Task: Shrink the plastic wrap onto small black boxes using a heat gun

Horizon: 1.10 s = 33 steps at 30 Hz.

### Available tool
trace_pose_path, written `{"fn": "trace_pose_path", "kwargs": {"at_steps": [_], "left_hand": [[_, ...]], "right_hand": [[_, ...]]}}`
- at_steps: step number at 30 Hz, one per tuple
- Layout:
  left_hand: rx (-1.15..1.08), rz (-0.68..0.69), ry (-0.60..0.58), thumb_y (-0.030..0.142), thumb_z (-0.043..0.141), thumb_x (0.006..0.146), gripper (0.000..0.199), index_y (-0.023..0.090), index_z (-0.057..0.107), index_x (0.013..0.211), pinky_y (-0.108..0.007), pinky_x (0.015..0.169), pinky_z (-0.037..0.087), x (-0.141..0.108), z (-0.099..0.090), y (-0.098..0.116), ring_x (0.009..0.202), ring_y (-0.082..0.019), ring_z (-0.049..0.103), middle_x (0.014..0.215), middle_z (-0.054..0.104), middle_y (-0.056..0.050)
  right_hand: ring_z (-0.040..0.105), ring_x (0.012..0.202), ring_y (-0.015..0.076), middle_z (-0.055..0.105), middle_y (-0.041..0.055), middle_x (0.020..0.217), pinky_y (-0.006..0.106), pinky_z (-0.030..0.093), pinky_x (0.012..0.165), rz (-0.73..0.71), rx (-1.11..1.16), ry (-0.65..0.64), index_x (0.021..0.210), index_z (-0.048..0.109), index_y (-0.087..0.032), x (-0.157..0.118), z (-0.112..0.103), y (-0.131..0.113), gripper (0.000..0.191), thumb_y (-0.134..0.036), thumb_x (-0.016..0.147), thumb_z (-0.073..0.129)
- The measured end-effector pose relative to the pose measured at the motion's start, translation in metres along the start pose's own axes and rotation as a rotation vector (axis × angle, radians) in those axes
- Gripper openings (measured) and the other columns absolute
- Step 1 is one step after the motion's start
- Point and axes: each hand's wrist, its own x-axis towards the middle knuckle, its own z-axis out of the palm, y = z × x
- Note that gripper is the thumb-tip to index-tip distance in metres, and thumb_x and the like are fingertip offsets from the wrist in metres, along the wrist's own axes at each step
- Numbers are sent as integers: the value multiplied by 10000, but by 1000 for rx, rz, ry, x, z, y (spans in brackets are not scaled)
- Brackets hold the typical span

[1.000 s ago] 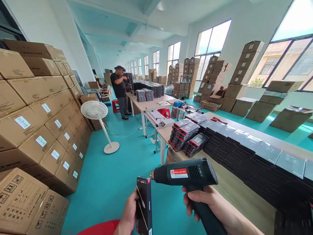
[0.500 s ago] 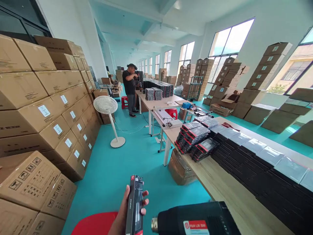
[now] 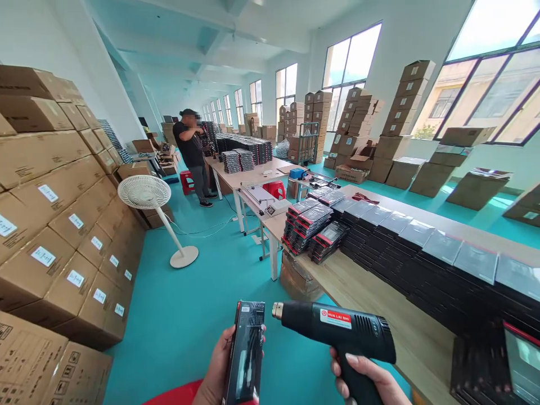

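My left hand (image 3: 220, 360) is wrapped round a long black box (image 3: 247, 354) with a clear, shiny film over its face, held upright at the bottom centre. To its right, my right hand (image 3: 371, 376) grips the handle of a black heat gun (image 3: 337, 325) with a red and white label. The gun's metal nozzle points left at the upper part of the box, with a small gap between them. Stacks of black and red packages (image 3: 307, 222) lie on the table (image 3: 350, 287) beyond the gun.
Cartons (image 3: 63, 225) are piled along the left. A white fan (image 3: 144, 194) stands on the floor. A person in black (image 3: 192, 152) is at a far table. A red stool (image 3: 177, 394) shows at the bottom edge. Long rows of black packages (image 3: 405, 253) fill the right table.
The view has turned right. The heat gun has risen, and my right hand on its handle has come into view. The box has turned to show more of its front.
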Motion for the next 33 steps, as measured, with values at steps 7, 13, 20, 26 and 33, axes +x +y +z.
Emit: {"fn": "trace_pose_path", "kwargs": {"at_steps": [7, 13, 20, 26, 33], "left_hand": [[80, -41, 76, 404, 591, 886, 394, 46, 750, 934, -319, 564, 561, 1, 3, -3, 628, -245, 722, 781, 778, -156], [-23, 65, 247, 378, 597, 886, 287, 130, 738, 868, -313, 529, 547, -3, 5, 0, 527, -221, 694, 638, 751, -67], [-90, 138, 177, 365, 619, 873, 307, 157, 721, 1076, -391, 709, 590, -3, 0, -1, 765, -278, 761, 872, 803, -84], [-93, 85, 104, 406, 654, 860, 391, 114, 717, 1113, -425, 819, 576, -1, -9, -1, 866, -313, 759, 976, 797, -147], [-54, 1, 86, 409, 620, 874, 361, 99, 727, 1026, -396, 763, 573, -4, -3, -1, 792, -291, 754, 836, 793, -111]], "right_hand": [[594, 561, 119, 693, 33, 734, 216, 435, 472, -50, -175, -23, 903, 724, -117, 3, 33, -3, 354, -372, 672, 812], [554, 547, 140, 644, 7, 620, 258, 394, 533, -18, -694, -106, 911, 671, -146, -1, 53, -3, 316, -309, 645, 724], [538, 578, 160, 640, 14, 637, 292, 397, 577, 2, -778, -131, 918, 655, -151, 0, 56, 4, 348, -341, 629, 692], [517, 554, 163, 600, -7, 611, 298, 409, 555, -103, -747, -39, 953, 624, -171, -1, 57, 0, 377, -441, 693, 669], [524, 551, 158, 608, -5, 592, 296, 407, 566, -23, -810, -65, 935, 651, -160, -9, 65, -15, 357, -394, 669, 687]]}}
